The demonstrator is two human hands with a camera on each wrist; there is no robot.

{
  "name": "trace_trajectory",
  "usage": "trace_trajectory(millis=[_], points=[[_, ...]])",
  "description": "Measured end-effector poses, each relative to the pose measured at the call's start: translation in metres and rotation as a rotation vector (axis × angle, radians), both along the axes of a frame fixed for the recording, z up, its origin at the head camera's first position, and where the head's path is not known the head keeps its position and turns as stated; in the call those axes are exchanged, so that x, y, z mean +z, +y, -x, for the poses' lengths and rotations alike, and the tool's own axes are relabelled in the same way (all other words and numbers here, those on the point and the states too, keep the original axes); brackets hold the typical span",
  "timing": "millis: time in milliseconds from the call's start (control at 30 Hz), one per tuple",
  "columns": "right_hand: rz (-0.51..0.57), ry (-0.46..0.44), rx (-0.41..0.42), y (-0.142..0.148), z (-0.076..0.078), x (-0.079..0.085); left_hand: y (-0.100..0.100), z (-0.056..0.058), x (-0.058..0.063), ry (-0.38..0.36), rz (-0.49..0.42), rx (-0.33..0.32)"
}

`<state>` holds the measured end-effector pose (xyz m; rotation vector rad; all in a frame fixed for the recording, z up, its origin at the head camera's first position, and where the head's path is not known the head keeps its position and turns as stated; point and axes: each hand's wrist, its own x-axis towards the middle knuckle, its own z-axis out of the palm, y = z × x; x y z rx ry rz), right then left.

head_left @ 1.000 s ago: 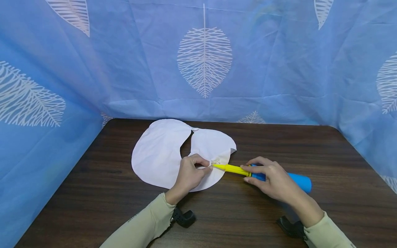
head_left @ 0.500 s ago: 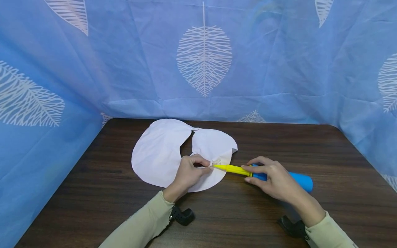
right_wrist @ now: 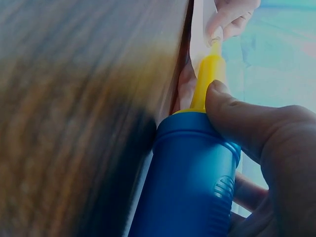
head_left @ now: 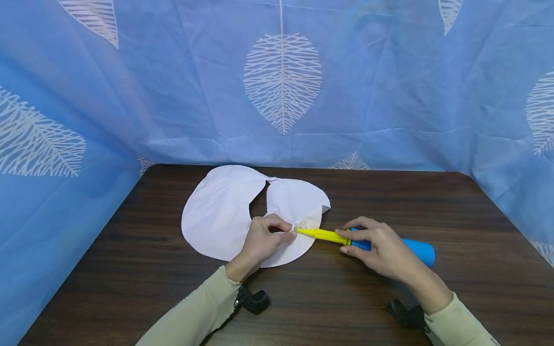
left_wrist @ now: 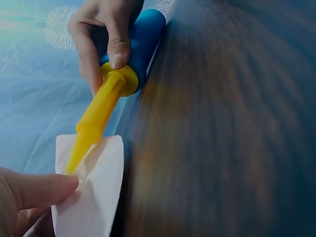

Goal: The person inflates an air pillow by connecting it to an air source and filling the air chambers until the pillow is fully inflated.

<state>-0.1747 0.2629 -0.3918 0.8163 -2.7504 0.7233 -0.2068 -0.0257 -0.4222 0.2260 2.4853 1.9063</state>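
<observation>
Head: right grip round pump

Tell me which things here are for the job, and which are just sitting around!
Probably for the job:
flat, rounded white sheet with a gap in it
blue cylindrical plastic pump with a tapered yellow nozzle
left hand and right hand

Just around:
dark brown wood-grain table
blue cloth with white leaf prints

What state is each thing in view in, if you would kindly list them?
White piece: mostly flat, small fold at right edge
Pump: held lengthwise, plunger position unclear
Nozzle: aimed at the white piece, insertion hidden
Left grip: pinching the white piece by the nozzle's tip
Right grip: curled round the pump
Curtain: hanging, creased
</observation>
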Motion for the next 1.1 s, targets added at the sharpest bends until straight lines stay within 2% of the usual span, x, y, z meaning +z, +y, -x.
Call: trace_trajectory(millis=[200, 400, 800, 900, 1100], points=[[-0.005, 0.008, 0.002, -0.0007, 0.0006, -0.0001, 0.0014, -0.0005, -0.0007, 0.016, 0.017, 0.012], [0.003, 0.01, 0.012, -0.0009, 0.0015, 0.0008, 0.0028, -0.0027, 0.0011, 0.045, -0.006, 0.014], [0.031, -0.036, 0.023, 0.0011, 0.0019, 0.0021, 0.0022, -0.0027, 0.0031, 0.067, -0.001, -0.025], [0.021, -0.054, 0.017, 0.0012, 0.0003, 0.0012, 0.0005, -0.0055, 0.0023, 0.085, 0.026, -0.028], [-0.001, -0.047, -0.011, 0.0019, -0.0012, 0.0032, -0.0022, -0.0077, 0.0052, 0.161, 0.167, -0.03]])
